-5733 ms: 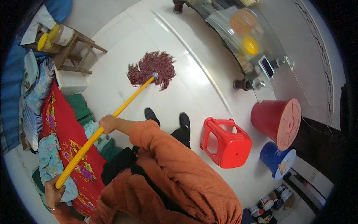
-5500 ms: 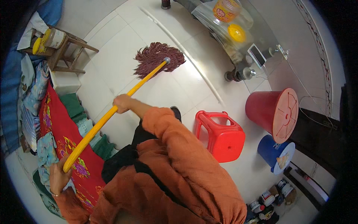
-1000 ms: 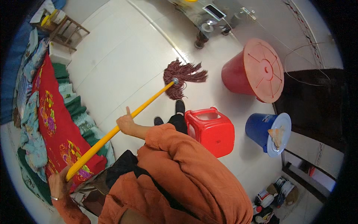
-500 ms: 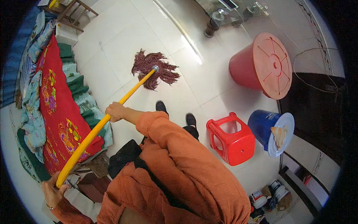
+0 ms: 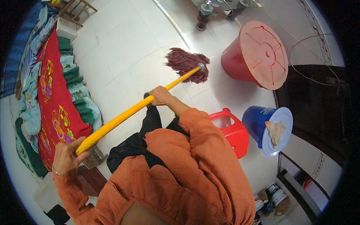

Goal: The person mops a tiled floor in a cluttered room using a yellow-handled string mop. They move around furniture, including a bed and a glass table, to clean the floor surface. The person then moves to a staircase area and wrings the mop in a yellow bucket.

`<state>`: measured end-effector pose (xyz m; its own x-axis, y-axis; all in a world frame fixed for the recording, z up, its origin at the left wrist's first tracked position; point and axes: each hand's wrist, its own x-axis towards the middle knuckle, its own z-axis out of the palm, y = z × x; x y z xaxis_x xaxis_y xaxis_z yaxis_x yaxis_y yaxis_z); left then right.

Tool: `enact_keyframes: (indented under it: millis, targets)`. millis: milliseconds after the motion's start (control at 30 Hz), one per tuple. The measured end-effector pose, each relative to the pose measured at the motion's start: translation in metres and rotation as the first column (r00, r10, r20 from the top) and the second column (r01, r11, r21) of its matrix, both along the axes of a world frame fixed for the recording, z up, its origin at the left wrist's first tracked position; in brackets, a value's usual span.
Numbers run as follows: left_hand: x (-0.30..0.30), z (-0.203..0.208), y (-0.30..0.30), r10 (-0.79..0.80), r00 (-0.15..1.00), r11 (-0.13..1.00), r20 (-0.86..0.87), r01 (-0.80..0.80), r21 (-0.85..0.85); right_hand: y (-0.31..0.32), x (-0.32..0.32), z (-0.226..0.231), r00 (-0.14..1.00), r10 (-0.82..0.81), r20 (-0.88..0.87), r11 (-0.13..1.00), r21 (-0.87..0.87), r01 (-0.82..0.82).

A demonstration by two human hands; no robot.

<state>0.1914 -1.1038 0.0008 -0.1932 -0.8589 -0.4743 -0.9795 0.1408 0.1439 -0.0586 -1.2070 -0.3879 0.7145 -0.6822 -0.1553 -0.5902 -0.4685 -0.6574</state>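
Note:
A mop with a yellow handle (image 5: 116, 122) slants across the view from lower left to upper right. Its dark maroon string head (image 5: 187, 64) lies spread on the white tiled floor, left of a large red bucket. My left hand (image 5: 67, 155) is closed around the top end of the handle, a bracelet at its wrist. Farther down the shaft, my right hand (image 5: 161, 96) grips it in front of my body. The right fingers wrap the handle, seen from the back of the hand. Both arms wear orange sleeves.
The large red bucket (image 5: 240, 62) has a pink lid. A red plastic stool (image 5: 238, 137) stands at my right, beside a blue bucket (image 5: 257, 122) with a cloth (image 5: 276, 132) on its lid. Left is a bed with a red flowered cover (image 5: 56, 108). A glass-topped table (image 5: 221, 5) stands far off.
The mop head has swept right across the floor, toward the large red bucket. Both hands have moved right and my left hand has risen, still holding the handle.

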Motion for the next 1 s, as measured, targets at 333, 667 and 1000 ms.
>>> enact_keyframes:
  millis: [333, 667, 1000]
  targets:
    - [0.002, -0.035, -0.033, -0.409, 0.903, 0.913, 0.132, 0.407, 0.042, 0.070, -0.060, -0.012, 0.993, -0.103, -0.063, 0.958, 0.263, 0.116]
    - [0.138, 0.016, -0.060, -0.284, 0.850, 0.806, 0.444, 0.462, -0.368, 0.058, 0.153, 0.003, 0.748, -0.565, 0.348, 0.777, -0.082, 0.625]
    - [0.184, 0.043, -0.066, -0.192, 0.874, 0.805, 0.447, 0.401, -0.437, -0.057, 0.265, 0.006, 0.593, -0.565, 0.574, 0.579, -0.235, 0.780]
